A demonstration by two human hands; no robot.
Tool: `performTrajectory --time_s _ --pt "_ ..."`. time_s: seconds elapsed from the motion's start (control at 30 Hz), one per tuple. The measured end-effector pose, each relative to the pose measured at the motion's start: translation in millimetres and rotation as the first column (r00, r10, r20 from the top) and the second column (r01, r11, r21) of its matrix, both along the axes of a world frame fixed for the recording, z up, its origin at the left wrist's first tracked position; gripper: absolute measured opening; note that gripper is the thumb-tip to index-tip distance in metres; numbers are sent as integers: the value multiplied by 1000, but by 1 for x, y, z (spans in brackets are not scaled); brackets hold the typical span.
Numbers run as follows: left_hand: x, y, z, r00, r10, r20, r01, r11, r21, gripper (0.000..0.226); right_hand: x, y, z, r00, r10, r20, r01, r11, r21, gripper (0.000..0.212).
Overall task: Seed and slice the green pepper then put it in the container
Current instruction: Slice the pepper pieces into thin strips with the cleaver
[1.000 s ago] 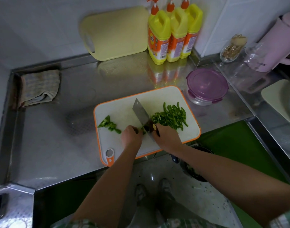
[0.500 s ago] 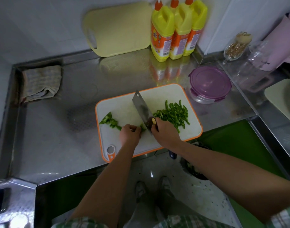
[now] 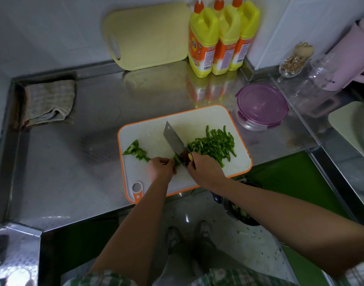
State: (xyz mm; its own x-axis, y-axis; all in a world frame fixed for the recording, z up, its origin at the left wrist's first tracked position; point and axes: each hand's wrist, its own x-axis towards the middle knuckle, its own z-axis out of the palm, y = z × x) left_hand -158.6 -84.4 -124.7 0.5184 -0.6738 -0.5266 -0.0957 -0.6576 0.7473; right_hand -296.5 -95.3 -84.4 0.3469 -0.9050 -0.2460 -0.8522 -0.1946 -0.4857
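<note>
Green pepper strips (image 3: 214,144) are piled on the cutting board (image 3: 197,118) right of the cleaver (image 3: 173,139), whose handle is gripped by the right hand (image 3: 205,172). A pepper stub (image 3: 177,159) is pinched by the curled left hand (image 3: 161,169), just left of the blade; its long axis is mostly hidden. The container (image 3: 261,108) is lidded.

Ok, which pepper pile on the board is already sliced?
The pile of thin strips right of the knife, toward the purple-lidded container. The chunks at the left of the board are bigger pieces.

Label print on the yellow bottles (image 3: 202,51) stays unreadable
</note>
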Motion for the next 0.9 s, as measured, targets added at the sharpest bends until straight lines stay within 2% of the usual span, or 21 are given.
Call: performTrajectory --time_s 0.37,0.63,0.77,0.9 --pt "3 -4 -1 999 28 -27 -28 1000 10 32 18 -3 -8 996 11 -87 -11 1000 5 21" --pt "12 -1 -8 996 -35 -88 36 999 13 15 23 -6 -25 995 -28 -92 23 998 -54 19" --pt "12 2 -8 994 -33 -103 33 999 -3 10 28 -18 -24 999 -48 -23 46 996 -70 24" --pt "10 0 -8 992 -8 -125 5 1000 -24 9 18 -21 -20 998 -29 58 32 998 -60 14"
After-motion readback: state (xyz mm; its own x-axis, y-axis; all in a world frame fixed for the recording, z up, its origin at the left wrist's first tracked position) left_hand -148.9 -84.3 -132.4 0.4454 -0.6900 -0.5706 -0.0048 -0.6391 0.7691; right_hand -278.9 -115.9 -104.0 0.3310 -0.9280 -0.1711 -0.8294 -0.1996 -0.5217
